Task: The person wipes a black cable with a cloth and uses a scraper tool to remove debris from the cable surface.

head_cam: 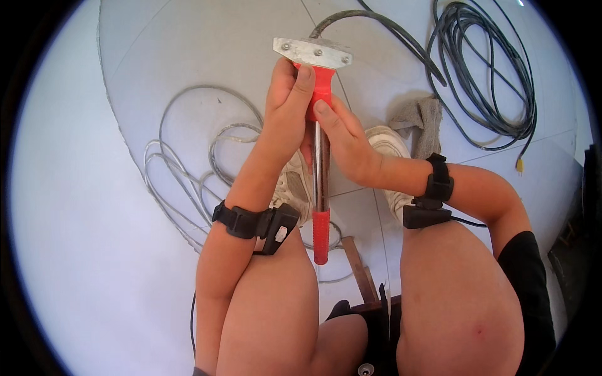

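Note:
A long-handled scraper [320,164] with a red head, a metal shaft and a red ribbed grip is held up between my knees. Its metal blade clamp [312,52], fixed by several screws, lies at the top, and the red grip points down towards me. My left hand [289,105] is closed round the red head just below the clamp, thumb on its face. On the other side, my right hand [350,141] holds the lower part of the red head, thumb on top, where the shaft begins. The fingers behind the tool are partly hidden.
A coiled black cable [489,75] with a yellow plug lies on the tiled floor at upper right. A dark hose [376,19] runs above the tool. Grey cable loops [188,155] lie at left. A grey cloth [425,122] touches the right shoe [388,145]. Wooden stool parts [360,270] show below.

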Action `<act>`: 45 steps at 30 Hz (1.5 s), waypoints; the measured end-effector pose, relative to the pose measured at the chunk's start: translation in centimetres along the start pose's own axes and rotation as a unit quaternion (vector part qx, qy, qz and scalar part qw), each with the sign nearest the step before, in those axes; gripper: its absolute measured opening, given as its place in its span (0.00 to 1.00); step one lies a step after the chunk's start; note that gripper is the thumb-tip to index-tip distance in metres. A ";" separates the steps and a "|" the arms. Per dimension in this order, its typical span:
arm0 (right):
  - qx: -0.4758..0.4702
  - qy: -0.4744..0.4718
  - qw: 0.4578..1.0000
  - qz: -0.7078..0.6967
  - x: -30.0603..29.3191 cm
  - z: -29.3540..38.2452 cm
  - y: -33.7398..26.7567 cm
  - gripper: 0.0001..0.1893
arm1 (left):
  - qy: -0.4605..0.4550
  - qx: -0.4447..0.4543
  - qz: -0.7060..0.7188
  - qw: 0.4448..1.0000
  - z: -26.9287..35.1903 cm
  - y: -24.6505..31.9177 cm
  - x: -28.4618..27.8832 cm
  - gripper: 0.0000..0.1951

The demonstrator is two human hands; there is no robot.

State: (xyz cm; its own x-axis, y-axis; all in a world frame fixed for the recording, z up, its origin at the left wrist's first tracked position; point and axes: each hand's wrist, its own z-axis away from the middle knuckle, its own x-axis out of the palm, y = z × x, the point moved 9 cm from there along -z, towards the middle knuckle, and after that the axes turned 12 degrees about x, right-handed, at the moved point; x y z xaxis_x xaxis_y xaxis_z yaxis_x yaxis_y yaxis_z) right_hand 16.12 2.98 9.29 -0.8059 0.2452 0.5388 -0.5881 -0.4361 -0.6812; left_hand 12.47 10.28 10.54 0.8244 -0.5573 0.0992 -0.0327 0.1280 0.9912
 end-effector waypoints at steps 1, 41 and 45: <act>0.012 -0.010 1.000 -0.015 0.1 -0.1 0.2 0.16 | 0.001 0.003 -0.002 1.000 0.0 -0.1 -0.1 0.17; 0.043 0.052 0.997 0.028 -1.1 0.2 0.8 0.17 | 0.003 -0.053 0.041 0.998 0.0 -0.9 -0.4 0.16; 0.017 0.061 0.997 0.053 -1.1 0.1 0.5 0.17 | 0.035 -0.030 0.084 0.995 -0.3 -0.3 -0.3 0.16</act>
State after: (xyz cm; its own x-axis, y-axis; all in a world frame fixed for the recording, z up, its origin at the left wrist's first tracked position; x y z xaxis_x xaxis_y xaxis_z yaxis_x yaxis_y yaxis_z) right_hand 16.73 2.44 8.39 -0.8669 0.2981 0.3994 -0.4982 -0.4940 -0.7126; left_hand 12.45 10.65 10.17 0.8473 -0.4662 0.2545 -0.1409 0.2647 0.9540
